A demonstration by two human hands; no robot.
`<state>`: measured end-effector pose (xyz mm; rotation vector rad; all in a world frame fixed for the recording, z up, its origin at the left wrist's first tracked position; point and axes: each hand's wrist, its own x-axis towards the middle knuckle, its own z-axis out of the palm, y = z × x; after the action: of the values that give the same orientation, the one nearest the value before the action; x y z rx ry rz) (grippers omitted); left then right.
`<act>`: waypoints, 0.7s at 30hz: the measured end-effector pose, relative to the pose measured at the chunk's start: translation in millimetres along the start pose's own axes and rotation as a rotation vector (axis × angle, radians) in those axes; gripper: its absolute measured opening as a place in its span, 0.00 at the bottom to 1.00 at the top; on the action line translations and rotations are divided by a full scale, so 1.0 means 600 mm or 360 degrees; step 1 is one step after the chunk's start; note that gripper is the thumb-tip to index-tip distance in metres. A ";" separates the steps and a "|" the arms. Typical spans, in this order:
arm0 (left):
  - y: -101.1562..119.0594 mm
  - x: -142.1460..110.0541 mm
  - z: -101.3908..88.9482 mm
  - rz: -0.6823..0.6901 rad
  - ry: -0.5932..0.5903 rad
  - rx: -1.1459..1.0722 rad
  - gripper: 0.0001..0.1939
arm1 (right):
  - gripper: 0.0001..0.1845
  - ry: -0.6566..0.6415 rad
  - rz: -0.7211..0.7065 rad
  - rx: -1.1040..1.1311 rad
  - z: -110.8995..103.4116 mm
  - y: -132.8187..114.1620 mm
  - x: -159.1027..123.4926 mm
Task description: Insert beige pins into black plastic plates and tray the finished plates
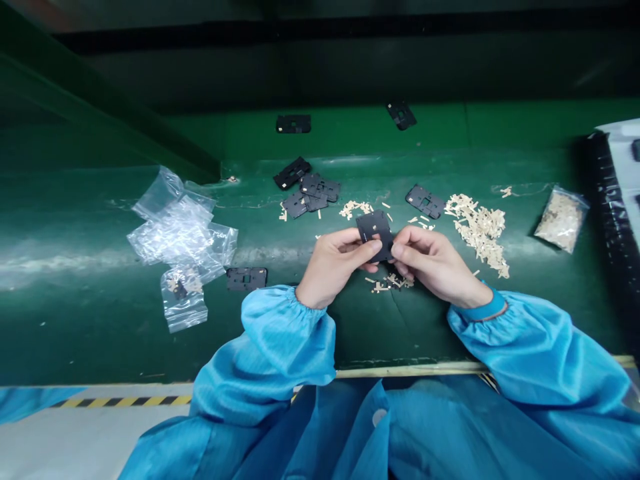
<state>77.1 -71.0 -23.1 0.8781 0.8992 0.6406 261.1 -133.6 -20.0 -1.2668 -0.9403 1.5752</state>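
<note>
Two hands close together: left hand & right hand pinch black plate by its edges, w/ pile of beige strips just beside.

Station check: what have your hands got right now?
Left hand and right hand pinching black rectangular plate. Pale beige strips heaped beyond right hand.

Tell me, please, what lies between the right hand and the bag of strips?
The head view shows a pile of beige strips between the right hand and the bag.
</note>
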 end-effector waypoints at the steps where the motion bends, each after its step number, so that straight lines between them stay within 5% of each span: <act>1: 0.000 -0.001 0.000 -0.0022 -0.0021 -0.0036 0.16 | 0.17 -0.0053 0.0031 0.0098 -0.002 0.002 0.000; 12: -0.003 -0.007 0.003 -0.0286 -0.0194 -0.0271 0.17 | 0.21 -0.0364 0.0176 0.0495 -0.002 0.004 -0.005; 21: 0.001 -0.008 0.010 -0.0268 -0.0088 -0.0390 0.15 | 0.14 -0.0029 -0.0307 -0.0093 0.000 0.006 -0.011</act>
<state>80.1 -76.5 -18.5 0.5914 0.8157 0.5638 261.1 -140.8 -21.1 -1.1662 -1.0932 1.4200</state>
